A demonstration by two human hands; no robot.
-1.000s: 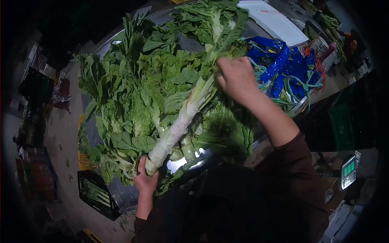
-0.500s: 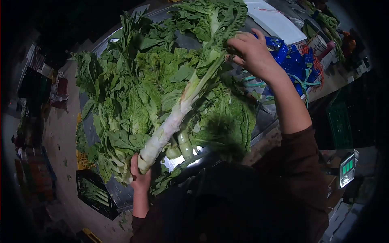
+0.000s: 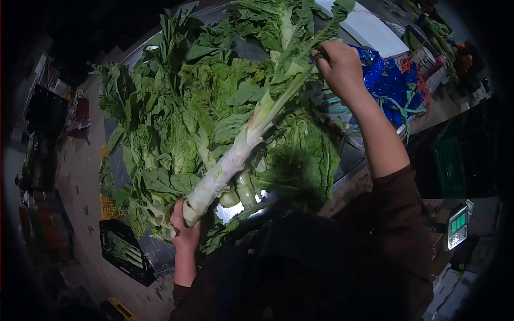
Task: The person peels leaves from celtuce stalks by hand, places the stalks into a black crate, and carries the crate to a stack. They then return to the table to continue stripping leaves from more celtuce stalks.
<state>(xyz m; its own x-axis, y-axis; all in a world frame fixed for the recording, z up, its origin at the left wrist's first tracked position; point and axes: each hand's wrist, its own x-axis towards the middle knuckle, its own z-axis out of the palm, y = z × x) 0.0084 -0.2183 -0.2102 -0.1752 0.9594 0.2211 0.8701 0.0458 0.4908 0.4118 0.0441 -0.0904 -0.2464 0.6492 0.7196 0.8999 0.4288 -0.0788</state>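
A long leafy stalk point(image 3: 227, 166) with a thick pale stem lies diagonally across my view, its cut end low and its leaves towards the top. My left hand point(image 3: 186, 227) is wrapped round the cut end, with part of the fingers hidden behind the stem. Up at the leafy end, my right hand point(image 3: 338, 67) has its fingers pressed together at the leaves; what they pinch is too small to make out. Beneath the stalk, green leaves point(image 3: 182, 117) and several more stalks point(image 3: 244, 190) cover much of the metal table point(image 3: 160, 255).
Right of the leaves are a blue plastic bag point(image 3: 388, 85) with cords and a white tray point(image 3: 369, 29). A scale with a lit display point(image 3: 458, 223) stands at the right. A black crate point(image 3: 126, 254) with stalks and a yellow crate point(image 3: 108, 206) are lower left.
My right hand has moved slightly right, and its fingers have closed more. The upper leaves of the stalk have shifted right with it. My left hand has hardly moved.
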